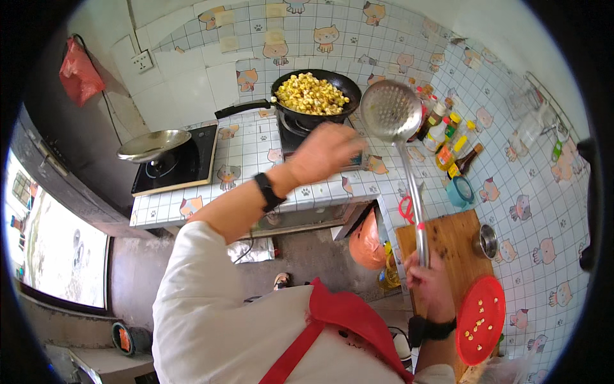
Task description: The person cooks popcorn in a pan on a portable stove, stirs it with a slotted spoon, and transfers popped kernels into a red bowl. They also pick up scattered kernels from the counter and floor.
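My right hand (430,283) is closed around the handle of a perforated steel skimmer (391,110), whose bowl is raised to the right of the wok. My left hand (328,149), blurred and wearing a black wristband, passes in front of the wok's near side; whether its fingers hold anything is unclear. Yellowish popcorn (312,93) is heaped in the black wok (354,89), which sits on a cooker (289,139) partly hidden by my left hand. A red plate (494,345) with several popped kernels lies beyond my right forearm, on the right.
An upturned metal lid (153,144) rests on a black induction hob (201,158). Seasoning bottles (451,153), a blue container (460,191) and red-handled scissors (406,209) occupy the right counter. A steel bowl (488,241) stands by the wooden board (451,230). An orange bag (367,245) is below.
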Tool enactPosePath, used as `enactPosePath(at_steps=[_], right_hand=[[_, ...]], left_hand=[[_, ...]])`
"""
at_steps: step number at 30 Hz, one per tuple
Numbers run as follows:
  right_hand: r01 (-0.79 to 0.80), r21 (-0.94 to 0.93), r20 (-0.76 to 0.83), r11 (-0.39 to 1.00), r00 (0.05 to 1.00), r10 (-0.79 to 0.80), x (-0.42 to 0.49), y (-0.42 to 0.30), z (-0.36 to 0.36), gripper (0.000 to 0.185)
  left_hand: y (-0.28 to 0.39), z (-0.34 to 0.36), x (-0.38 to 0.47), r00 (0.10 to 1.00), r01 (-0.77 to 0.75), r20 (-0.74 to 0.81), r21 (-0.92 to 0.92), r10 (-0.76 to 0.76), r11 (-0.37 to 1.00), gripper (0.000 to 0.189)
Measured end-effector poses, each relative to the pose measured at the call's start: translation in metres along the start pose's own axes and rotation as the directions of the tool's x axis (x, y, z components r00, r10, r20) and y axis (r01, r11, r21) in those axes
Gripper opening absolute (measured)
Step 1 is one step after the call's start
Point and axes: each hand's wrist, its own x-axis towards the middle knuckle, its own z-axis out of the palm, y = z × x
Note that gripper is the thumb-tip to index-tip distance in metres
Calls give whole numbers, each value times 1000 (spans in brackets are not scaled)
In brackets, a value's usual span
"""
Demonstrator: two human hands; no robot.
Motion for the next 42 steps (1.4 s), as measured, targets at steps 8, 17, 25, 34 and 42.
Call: enactPosePath(at_steps=[8,17,25,34,42], right_hand=[[90,-599,-170,796,957,-236,220,-65,47,45],[188,-901,-33,390,869,-494,309,-105,130,46],[116,-317,-64,941,988,-144,222,-100,145,39],[107,-333,-10,937,993,-117,228,-82,136,38],[355,-736,-4,576,849,-529,260,-83,114,42]], left_hand=[[-213,-87,-136,561,362,367,698,-742,618,61],[-253,-83,-166,444,547,456,544,-772,636,40],[-246,-90,-153,481,577,406,521,-777,629,31],[-233,-94,-128,438,555,438,555,-785,620,34],[-228,-91,-135,413,572,432,562,-802,598,34]])
